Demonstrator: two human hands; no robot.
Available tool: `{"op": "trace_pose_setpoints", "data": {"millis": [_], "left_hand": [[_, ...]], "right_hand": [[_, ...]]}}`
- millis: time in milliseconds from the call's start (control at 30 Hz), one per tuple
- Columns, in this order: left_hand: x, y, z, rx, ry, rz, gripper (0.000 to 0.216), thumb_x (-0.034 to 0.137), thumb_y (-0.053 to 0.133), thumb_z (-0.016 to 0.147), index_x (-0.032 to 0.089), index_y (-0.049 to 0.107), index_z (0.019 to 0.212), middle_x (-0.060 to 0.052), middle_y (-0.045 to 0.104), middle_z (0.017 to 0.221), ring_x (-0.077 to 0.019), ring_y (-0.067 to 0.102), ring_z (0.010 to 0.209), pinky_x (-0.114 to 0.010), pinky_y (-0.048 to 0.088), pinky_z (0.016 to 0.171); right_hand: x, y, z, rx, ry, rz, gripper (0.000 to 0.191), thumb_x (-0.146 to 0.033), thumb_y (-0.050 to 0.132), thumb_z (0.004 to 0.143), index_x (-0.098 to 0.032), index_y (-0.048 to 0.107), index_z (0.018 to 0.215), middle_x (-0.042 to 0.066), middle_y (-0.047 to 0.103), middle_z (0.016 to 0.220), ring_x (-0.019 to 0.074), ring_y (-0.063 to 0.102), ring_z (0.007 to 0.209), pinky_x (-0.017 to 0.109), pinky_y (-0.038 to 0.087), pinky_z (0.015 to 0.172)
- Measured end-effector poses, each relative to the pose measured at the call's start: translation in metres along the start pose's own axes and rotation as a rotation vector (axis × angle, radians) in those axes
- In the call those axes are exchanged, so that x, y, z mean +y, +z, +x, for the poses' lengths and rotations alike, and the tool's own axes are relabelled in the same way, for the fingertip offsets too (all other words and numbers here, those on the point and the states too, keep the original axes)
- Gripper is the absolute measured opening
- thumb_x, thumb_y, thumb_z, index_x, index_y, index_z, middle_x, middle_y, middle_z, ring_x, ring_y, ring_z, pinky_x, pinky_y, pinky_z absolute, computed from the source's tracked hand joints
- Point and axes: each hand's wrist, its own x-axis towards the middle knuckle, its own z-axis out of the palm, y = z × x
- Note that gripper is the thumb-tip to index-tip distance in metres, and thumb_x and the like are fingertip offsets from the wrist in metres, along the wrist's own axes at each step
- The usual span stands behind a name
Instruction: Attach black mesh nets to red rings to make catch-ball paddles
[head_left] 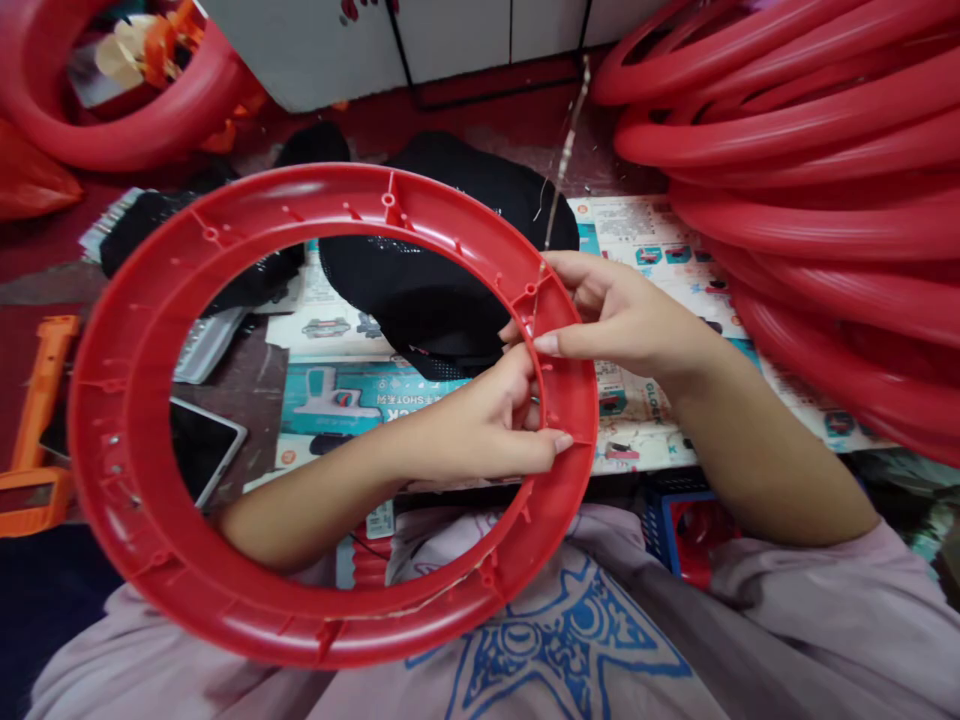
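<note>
left hand (502, 425), right hand (619, 310) gripping red ring (330, 192)

The left hand (491, 420) curls with thumb (532, 451) extended, just beside the half-curled right hand (626, 315).

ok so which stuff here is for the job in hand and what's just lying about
For the job:
ring, held by the left hand and right hand
strand, running to the ring by the right hand
ring pile, probably

Seemingly just lying about:
white-edged device
black cloth
orange frame
</note>
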Motion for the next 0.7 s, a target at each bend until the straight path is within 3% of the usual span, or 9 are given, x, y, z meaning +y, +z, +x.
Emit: {"op": "trace_pose_setpoints", "data": {"millis": [233,500,633,700], "left_hand": [[0.0042,0.0030,0.0043,0.000,0.024,-0.088,0.053,0.008,0.068,0.072,0.021,0.045,0.118,0.001,0.056,0.087,-0.0112,0.058,0.073,-0.022,0.051,0.063],[0.0021,0.0047,0.0049,0.054,0.103,-0.044,0.057,0.009,0.070,0.071,0.021,0.039,0.118,0.003,0.053,0.086,-0.0091,0.055,0.072,-0.020,0.050,0.063],[0.0006,0.0028,0.0034,0.070,0.090,-0.022,0.061,0.012,0.071,0.072,0.021,0.038,0.123,0.002,0.056,0.087,-0.0103,0.056,0.073,-0.022,0.051,0.065],[0.0001,0.0011,0.0042,0.078,0.112,-0.019,0.061,0.012,0.072,0.071,0.021,0.040,0.123,0.002,0.057,0.087,-0.0098,0.056,0.072,-0.022,0.050,0.064]], "right_hand": [[0.0030,0.0106,0.0000,0.115,0.053,0.135,0.051,-0.019,0.072,0.070,-0.020,0.054,0.117,-0.003,0.071,0.090,0.0139,0.070,0.082,0.027,0.059,0.075],[0.0009,0.0097,0.0004,0.029,0.007,0.239,0.042,-0.016,0.074,0.070,-0.015,0.056,0.108,0.000,0.071,0.087,0.0117,0.069,0.074,0.025,0.059,0.071],[0.0028,0.0086,0.0001,0.010,-0.001,0.157,0.046,-0.021,0.078,0.069,-0.016,0.057,0.109,0.001,0.070,0.092,0.0141,0.069,0.084,0.027,0.059,0.077],[0.0044,0.0067,-0.0009,0.039,-0.045,0.066,0.056,-0.026,0.077,0.070,-0.021,0.054,0.120,0.003,0.068,0.109,0.0172,0.067,0.099,0.031,0.058,0.085]]}}
